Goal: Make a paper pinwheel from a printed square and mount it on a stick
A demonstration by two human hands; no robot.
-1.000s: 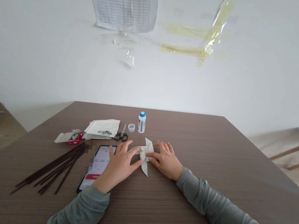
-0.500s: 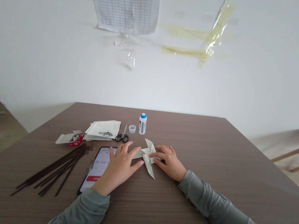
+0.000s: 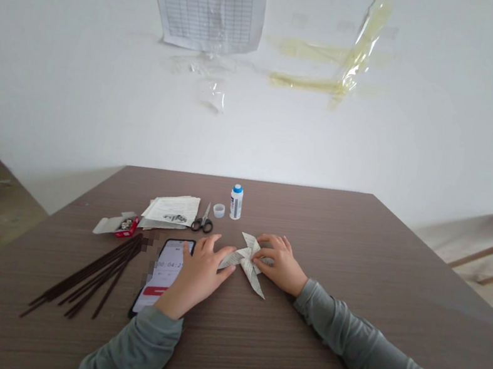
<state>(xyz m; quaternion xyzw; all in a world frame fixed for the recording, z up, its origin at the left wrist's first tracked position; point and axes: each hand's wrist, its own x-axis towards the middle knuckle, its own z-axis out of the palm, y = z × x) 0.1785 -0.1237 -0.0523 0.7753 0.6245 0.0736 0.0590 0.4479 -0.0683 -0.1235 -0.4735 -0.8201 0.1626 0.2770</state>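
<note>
A paper pinwheel [image 3: 247, 253] folded from printed paper lies on the table between my hands. My left hand [image 3: 200, 268] has its thumb and index finger on either side of the pinwheel's left blade, gripping it lightly; its other fingers are spread. With bent fingers, my right hand [image 3: 282, 266] pinches the pinwheel near its centre and covers part of the right blade. A phone [image 3: 164, 272] showing a running timer lies partly beneath my left hand and wrist.
Scissors [image 3: 202, 222], a small clear cup [image 3: 219, 210] and a white bottle with a blue cap [image 3: 236, 203] stand beyond the pinwheel. To the left are paper sheets [image 3: 170, 209], an open red box [image 3: 127, 227] of small metal pieces and several dark brown sticks [image 3: 87, 277].
The pinwheel has turned slightly, its lower blade swinging right. My left thumb and index finger have drawn closer around the left blade, and my right fingers have curled in more.
</note>
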